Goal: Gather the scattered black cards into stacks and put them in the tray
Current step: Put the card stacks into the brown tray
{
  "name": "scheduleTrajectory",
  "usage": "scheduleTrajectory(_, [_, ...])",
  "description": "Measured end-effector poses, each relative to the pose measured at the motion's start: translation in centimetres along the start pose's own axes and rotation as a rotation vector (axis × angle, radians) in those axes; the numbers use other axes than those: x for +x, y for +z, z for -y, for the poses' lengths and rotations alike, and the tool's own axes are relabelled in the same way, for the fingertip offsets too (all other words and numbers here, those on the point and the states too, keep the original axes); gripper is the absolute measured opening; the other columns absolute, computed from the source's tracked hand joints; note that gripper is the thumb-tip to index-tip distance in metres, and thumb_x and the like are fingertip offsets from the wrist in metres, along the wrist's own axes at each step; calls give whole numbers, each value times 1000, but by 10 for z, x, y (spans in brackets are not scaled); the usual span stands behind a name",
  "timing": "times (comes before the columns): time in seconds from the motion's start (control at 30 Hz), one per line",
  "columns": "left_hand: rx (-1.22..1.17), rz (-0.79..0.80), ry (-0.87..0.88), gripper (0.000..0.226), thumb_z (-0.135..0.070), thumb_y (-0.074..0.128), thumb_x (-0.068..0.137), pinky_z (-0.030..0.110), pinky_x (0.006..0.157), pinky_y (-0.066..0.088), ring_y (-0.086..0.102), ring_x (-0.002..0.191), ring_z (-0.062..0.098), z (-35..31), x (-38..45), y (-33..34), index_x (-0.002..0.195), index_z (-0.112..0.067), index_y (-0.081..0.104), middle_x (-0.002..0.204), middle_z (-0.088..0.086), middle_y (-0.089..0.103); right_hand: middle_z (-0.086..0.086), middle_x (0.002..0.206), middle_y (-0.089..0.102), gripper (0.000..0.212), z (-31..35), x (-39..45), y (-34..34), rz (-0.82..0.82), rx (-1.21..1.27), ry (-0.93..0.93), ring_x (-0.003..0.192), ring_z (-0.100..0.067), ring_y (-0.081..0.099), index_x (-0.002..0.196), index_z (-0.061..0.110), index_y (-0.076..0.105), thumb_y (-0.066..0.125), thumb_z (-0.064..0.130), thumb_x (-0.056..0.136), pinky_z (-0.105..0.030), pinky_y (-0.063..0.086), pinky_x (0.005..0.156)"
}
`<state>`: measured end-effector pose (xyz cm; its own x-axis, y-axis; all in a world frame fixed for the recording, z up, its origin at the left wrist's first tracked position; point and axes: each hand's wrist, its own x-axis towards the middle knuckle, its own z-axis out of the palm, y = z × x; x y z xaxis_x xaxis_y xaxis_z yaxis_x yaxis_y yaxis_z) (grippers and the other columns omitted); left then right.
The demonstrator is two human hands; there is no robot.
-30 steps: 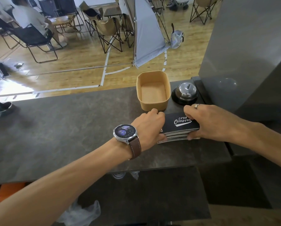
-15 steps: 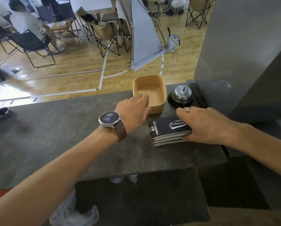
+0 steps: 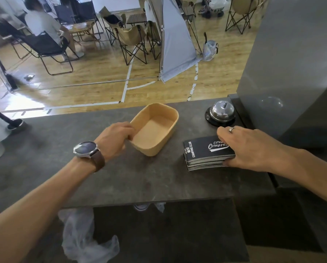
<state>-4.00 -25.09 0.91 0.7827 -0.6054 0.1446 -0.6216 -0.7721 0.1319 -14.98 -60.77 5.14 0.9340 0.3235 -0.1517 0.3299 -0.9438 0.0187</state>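
A stack of black cards (image 3: 202,151) with white "Camping Club" print lies on the dark stone counter (image 3: 63,158), right of centre. My right hand (image 3: 253,149) grips the stack's right end, fingers over the top and thumb under the near edge. An empty tan tray (image 3: 153,130) stands left of the stack, turned at an angle. My left hand (image 3: 115,139), with a wristwatch on its wrist, holds the tray's left rim with curled fingers.
A silver service bell (image 3: 222,112) on a black base stands just behind my right hand. A grey pillar (image 3: 291,63) rises at the right. Beyond the counter's far edge are a wooden floor, folding chairs and a seated person (image 3: 43,23).
My left hand has left the card stack and taken hold of the tray's left rim. The tray has been pulled nearer and turned. My right hand has stayed on the stack.
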Motion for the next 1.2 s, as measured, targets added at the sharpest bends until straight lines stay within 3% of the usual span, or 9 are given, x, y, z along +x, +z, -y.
scheduleTrajectory(0.17, [-54,66,96,50,28,56,52,32,94,52,61,114,24,52,-38,-21,78,-11,74,116,0,68,10,113,54,57,2,0,0,13,1,14,101,-10,54,101,35,24,72,55,78,-30,50,73])
scheduleTrajectory(0.3, [-7,13,131,36,9,51,65,38,116,28,50,127,23,58,-43,-28,83,-13,74,119,-4,67,13,106,50,57,2,0,-2,27,-7,21,92,-8,49,97,36,22,72,55,78,-25,44,66])
scheduleTrajectory(0.4, [-77,-135,58,29,-25,44,79,46,98,41,58,109,18,30,-44,-33,82,-17,72,102,-12,66,16,98,43,58,3,1,-2,36,0,27,87,-7,45,94,36,20,72,55,77,-24,39,63])
scheduleTrajectory(0.53, [94,-58,142,31,-56,51,83,29,78,30,49,86,10,0,-40,-24,83,-29,67,82,-17,61,16,95,42,58,3,0,-2,39,14,35,86,-7,45,92,36,20,73,54,77,-26,39,63])
scheduleTrajectory(0.67, [174,-52,213,30,-44,43,87,23,75,23,52,81,16,4,-36,-22,77,-26,65,76,-15,61,14,99,47,56,3,0,-1,28,26,31,89,-8,48,94,34,24,73,54,77,-28,45,66])
scheduleTrajectory(0.87, [261,-31,191,27,-36,44,90,35,73,39,54,83,21,18,-39,-28,81,-24,66,80,-9,62,14,92,43,55,3,-1,0,15,38,37,84,-9,45,93,33,25,74,52,76,-29,41,64])
scheduleTrajectory(0.97, [281,-61,121,31,-43,47,90,37,77,42,54,87,22,4,-39,-28,98,-20,66,91,-4,63,14,92,41,55,3,-1,1,7,36,36,85,-10,45,95,32,26,74,51,77,-31,45,66])
scheduleTrajectory(1.1, [-1,-138,63,34,-46,60,85,30,75,45,53,84,15,-66,-40,-21,107,-19,56,97,-4,58,15,93,41,54,2,-4,-1,6,57,41,86,-9,45,94,33,25,73,52,77,-31,47,68])
scheduleTrajectory(1.2, [-298,-67,-46,47,-42,72,81,24,78,48,58,88,8,-115,-35,-5,117,-20,51,108,-8,56,15,101,45,58,-2,-8,-4,1,118,49,91,-9,50,96,32,30,75,58,71,-33,51,70])
